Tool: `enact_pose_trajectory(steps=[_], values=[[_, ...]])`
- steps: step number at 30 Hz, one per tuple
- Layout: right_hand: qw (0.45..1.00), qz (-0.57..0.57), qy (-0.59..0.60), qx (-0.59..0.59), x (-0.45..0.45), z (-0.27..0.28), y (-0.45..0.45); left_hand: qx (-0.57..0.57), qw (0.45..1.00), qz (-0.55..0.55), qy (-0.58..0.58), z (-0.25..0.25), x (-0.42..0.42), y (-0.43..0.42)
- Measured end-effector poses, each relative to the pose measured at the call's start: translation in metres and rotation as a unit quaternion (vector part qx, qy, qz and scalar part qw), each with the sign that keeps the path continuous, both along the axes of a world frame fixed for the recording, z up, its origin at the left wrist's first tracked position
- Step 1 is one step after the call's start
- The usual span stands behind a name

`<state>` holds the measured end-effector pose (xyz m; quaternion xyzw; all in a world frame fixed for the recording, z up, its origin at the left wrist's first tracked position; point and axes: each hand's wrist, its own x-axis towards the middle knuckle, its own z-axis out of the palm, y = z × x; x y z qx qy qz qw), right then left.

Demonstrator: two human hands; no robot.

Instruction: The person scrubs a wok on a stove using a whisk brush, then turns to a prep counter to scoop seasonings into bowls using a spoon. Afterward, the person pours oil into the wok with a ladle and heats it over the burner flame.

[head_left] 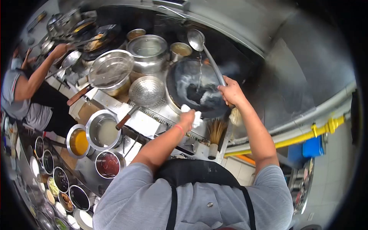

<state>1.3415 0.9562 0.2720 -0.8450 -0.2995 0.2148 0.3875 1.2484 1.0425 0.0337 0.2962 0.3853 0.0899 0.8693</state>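
Observation:
My right hand point(232, 92) is closed around the handle of a steel ladle point(196, 40), whose bowl hangs tilted above the far side of a dark wok point(219, 103). A thin stream of clear liquid falls from the bowl into the wok, where the liquid looks stirred up and steamy. At the wok's near rim, my left hand point(187, 118) grips a folded white cloth point(197, 120); any part of the wok under the cloth is hidden. A bamboo brush point(216, 132) stands just right of that hand, below the wok.
A perforated skimmer point(147, 91) and a large strainer point(111, 68) lie to the left, near a big steel pot point(147, 63). Pots of orange liquid point(79, 142) and red sauce point(107, 165) stand lower left. Another person point(27, 90) works at the far left. A yellow pipe point(291, 141) runs along the right.

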Motion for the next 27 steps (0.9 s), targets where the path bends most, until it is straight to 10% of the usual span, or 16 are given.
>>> enact_pose_trajectory(steps=[7, 12, 13, 17, 22, 27], values=[[0.996, 0.052, 0.077, 0.002, -0.054, -0.093, 0.103, 0.125, 0.983, -0.064, 0.120, 0.008, -0.002, 0.020], [0.964, 0.123, -0.187, -0.146, -0.100, -0.142, 0.132, -0.101, 0.897, -0.358, -0.237, -0.039, -0.074, 0.076], [0.954, 0.114, -0.187, -0.204, -0.109, -0.151, 0.140, -0.149, 0.911, -0.361, -0.137, -0.033, -0.107, 0.088], [0.969, 0.077, -0.090, -0.215, -0.158, -0.211, 0.150, -0.118, 0.966, -0.228, -0.024, -0.036, -0.245, 0.124], [0.989, 0.068, 0.019, -0.128, -0.203, -0.280, 0.170, -0.118, 0.971, -0.022, -0.207, 0.012, -0.307, 0.142], [0.968, 0.233, 0.064, -0.070, -0.202, -0.243, 0.120, -0.097, 0.982, 0.011, -0.161, 0.051, -0.285, 0.142]])
